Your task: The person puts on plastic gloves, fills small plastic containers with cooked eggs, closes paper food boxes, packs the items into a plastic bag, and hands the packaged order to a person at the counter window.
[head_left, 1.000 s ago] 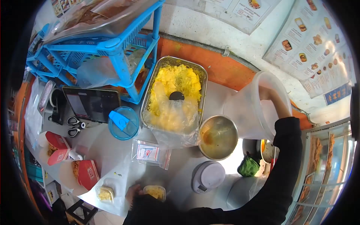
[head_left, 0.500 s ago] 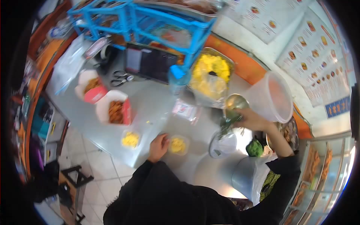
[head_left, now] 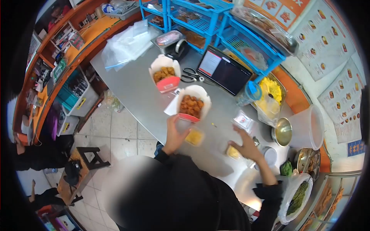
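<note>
My left hand [head_left: 175,135] is at the near edge of a red and white box [head_left: 189,116] of brown food pieces, thumb and fingers apart in a curve. Just right of it lies a small clear tub of yellow food [head_left: 194,137]. My right hand [head_left: 248,146] has its fingers spread above the counter, beside a second small yellow-filled tub [head_left: 233,152], which it partly covers. Another red and white box of food [head_left: 165,74] stands farther back. Near my right hand are a round white scale [head_left: 269,157] and a flat clear packet [head_left: 243,119].
Behind the boxes are scissors [head_left: 192,75], a tablet [head_left: 223,71] and blue racks [head_left: 254,48]. A yellow-filled tray [head_left: 269,94], metal bowl [head_left: 282,132] and large clear bucket [head_left: 307,128] stand right. Another person's dark clothing [head_left: 42,150] shows at left, beyond a wooden stool.
The view has swung left. My left hand has moved from beside the tubs to the nearer red box. My right hand has left the metal bowl area and come over beside a tub, fingers spread.
</note>
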`<action>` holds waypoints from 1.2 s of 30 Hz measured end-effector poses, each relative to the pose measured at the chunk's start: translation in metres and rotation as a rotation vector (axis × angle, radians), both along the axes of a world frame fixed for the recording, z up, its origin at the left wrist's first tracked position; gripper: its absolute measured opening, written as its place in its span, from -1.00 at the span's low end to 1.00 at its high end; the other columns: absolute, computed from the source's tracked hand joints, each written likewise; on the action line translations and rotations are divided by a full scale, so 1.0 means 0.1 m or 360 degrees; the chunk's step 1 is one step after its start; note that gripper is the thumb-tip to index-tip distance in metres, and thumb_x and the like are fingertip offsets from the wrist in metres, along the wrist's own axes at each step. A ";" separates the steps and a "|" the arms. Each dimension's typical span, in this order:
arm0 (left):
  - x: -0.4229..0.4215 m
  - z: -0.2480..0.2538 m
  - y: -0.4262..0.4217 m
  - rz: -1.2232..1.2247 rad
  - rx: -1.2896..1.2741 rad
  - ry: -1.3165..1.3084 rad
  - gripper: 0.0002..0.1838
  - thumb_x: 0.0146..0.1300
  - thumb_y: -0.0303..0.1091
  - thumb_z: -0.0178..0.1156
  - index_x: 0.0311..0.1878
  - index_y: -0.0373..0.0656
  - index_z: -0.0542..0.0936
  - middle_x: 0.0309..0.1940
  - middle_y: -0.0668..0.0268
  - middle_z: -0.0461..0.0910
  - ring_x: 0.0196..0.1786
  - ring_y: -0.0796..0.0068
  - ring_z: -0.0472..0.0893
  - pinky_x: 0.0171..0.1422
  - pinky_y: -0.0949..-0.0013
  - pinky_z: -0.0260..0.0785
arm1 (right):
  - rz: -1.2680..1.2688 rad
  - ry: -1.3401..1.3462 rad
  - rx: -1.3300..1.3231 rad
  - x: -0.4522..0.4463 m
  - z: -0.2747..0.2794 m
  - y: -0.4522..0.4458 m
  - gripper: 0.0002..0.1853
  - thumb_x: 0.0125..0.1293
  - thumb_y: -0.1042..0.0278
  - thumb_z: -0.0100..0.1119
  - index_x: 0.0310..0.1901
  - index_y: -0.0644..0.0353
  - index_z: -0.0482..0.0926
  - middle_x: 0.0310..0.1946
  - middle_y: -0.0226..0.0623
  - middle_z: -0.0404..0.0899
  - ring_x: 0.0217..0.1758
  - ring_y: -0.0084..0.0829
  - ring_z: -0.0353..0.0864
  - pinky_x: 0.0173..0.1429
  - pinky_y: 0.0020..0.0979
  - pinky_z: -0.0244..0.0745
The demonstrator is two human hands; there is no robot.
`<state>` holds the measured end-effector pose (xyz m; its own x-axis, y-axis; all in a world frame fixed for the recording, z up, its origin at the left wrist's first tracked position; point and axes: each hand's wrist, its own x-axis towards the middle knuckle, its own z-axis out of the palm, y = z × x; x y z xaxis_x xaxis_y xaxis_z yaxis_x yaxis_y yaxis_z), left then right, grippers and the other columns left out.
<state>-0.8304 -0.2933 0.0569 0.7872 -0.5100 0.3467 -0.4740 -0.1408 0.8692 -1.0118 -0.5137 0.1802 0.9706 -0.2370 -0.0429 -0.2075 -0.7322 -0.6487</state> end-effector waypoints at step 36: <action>2.49 0.31 1.36 -0.1402 0.0318 -0.0467 -0.21 -0.13 0.20 0.25 0.17 0.01 0.32 0.25 -0.18 -0.04 0.31 -0.18 0.00 0.26 -0.16 -0.07 | -0.0772 -0.0685 -0.0233 2.37 -0.99 2.77 -0.30 -0.18 0.11 0.41 0.09 -0.01 0.38 0.25 0.11 -0.02 0.16 0.05 0.25 0.09 -0.11 0.32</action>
<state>-0.5816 -0.1569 0.0878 -0.0138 -0.9502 0.3114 -0.6764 0.2382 0.6970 -0.7751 -0.2365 0.0810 0.6756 -0.6253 0.3905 -0.2802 -0.7078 -0.6484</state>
